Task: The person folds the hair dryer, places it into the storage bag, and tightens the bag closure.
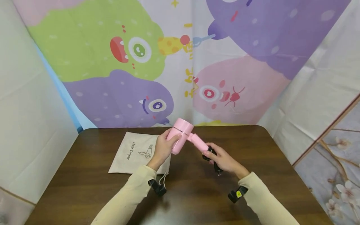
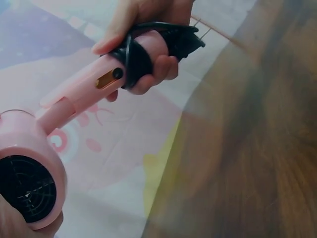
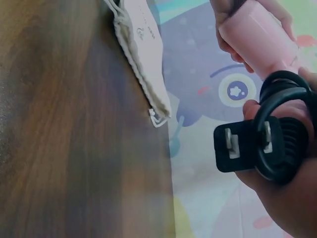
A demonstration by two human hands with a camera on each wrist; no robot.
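A pink hair dryer is held up above the table between both hands. My left hand grips its barrel, thumb across the near side. Around the handle, near its end, curl the fingers of my right hand. A black power cord is wound about that handle end, under the right fingers. Its two-prong plug sticks out past the hand. The left wrist view shows a dark round grille on the barrel's end and a small switch on the handle.
Left of the dryer, a cream drawstring bag printed "Hair Dryer" lies flat on the dark wooden table, partly behind the left hand. A cartoon-printed cloth hangs at the table's back edge, with pale cloth walls on both sides.
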